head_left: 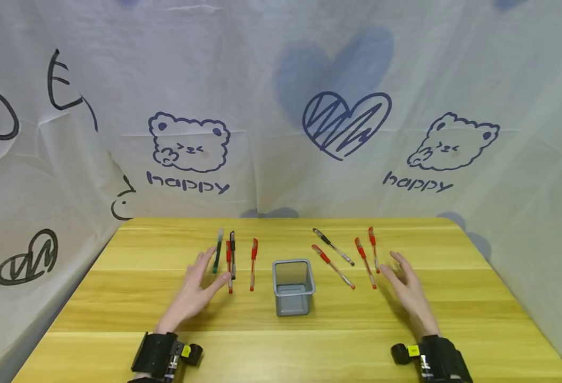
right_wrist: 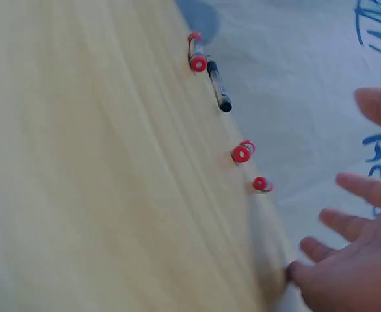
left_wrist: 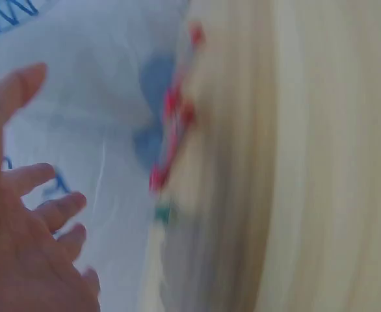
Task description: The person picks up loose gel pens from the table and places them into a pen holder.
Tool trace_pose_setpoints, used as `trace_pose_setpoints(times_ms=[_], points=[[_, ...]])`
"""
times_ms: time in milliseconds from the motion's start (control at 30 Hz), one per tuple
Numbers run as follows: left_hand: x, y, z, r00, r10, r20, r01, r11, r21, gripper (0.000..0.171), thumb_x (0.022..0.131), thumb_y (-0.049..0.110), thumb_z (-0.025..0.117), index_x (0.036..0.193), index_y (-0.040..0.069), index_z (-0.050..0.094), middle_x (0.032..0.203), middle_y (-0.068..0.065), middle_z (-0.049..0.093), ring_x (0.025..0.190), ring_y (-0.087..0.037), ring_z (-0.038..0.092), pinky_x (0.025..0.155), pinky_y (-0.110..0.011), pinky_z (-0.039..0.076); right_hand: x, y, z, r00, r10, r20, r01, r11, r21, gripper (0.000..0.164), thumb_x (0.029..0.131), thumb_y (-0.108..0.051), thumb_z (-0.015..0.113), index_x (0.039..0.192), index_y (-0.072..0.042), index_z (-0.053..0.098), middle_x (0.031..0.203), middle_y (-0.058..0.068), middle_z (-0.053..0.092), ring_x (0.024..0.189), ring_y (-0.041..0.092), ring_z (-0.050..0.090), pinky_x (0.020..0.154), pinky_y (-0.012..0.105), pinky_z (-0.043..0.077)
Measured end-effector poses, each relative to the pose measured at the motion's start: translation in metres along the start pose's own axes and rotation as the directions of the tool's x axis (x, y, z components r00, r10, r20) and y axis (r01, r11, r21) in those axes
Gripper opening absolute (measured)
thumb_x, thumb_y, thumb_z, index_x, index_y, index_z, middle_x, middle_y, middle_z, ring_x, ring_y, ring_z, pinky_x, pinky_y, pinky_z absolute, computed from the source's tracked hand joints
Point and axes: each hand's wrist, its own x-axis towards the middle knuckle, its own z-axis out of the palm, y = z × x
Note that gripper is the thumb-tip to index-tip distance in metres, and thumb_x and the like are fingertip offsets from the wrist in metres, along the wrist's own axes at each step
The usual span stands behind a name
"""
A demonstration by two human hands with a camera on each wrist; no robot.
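My left hand [head_left: 195, 291], fingers spread, is over the table beside a green pen [head_left: 217, 252], a red pen [head_left: 229, 266] and a black pen [head_left: 233, 255]. Another red pen [head_left: 253, 264] lies a little to their right. My right hand [head_left: 409, 287] hovers with loose fingers near a red pen [head_left: 374, 250]. Left of that one lie a second red pen [head_left: 366, 263], a slanted red pen [head_left: 333, 266] and a black pen [head_left: 333, 247]. Neither hand holds anything. Between the two pen groups stands a grey square pen holder [head_left: 293, 288].
The wooden table [head_left: 281, 351] reaches back to a white cloth [head_left: 266, 80] printed with bears and hearts. Cloth also hangs along the left and right sides. Black wrist cameras [head_left: 192, 354] are strapped to both forearms.
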Motion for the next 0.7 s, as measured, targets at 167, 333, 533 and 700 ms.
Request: trace_pose_setpoints(times_ms=[167,333,533,700], points=[[0.002,0.020,0.026,0.981,0.148,0.129,-0.086,0.914,-0.396,0.085,0.098,0.024,0.065,0.163,0.016,0.011,0.169,-0.019,0.013,0.155,-0.041,0.014,0.122,-0.070,0.014,-0.004,0.009,0.005,0.997,0.037,-0.071,-0.011,0.940,0.342,0.068,0.106,-0.044,0.045,0.161,-0.011,0.020,0.166,0.014,0.022,0.149,0.023,0.031,0.124,0.044,0.031],[0.003,0.034,0.053,0.935,0.250,0.251,-0.029,0.761,-0.648,0.096,0.091,0.011,0.072,0.162,0.011,0.007,0.169,-0.016,0.014,0.157,-0.030,0.013,0.130,-0.055,0.010,-0.003,0.019,0.008,0.982,-0.029,-0.186,0.142,0.763,0.630,0.039,0.107,-0.025,0.049,0.143,-0.010,0.048,0.131,-0.005,0.057,0.107,0.006,0.058,0.089,0.020,0.054],[0.007,0.044,0.088,0.931,0.177,0.319,0.128,0.662,-0.739,0.109,0.085,0.010,0.079,0.163,0.016,0.003,0.171,-0.010,0.007,0.159,-0.028,0.004,0.132,-0.048,0.004,-0.004,0.025,0.012,0.954,-0.038,-0.297,0.247,0.661,0.709,0.021,0.104,-0.011,0.053,0.120,-0.010,0.066,0.089,-0.002,0.068,0.075,0.010,0.058,0.060,0.022,0.050],[0.013,0.047,0.107,0.959,0.135,0.248,0.122,0.594,-0.795,0.102,0.082,0.001,0.077,0.161,0.010,0.013,0.169,-0.013,0.019,0.159,-0.030,0.006,0.132,-0.049,0.001,-0.002,0.024,0.014,0.954,-0.009,-0.301,0.227,0.678,0.699,0.022,0.102,-0.009,0.056,0.120,-0.001,0.066,0.086,0.000,0.066,0.074,0.011,0.057,0.060,0.023,0.050]])
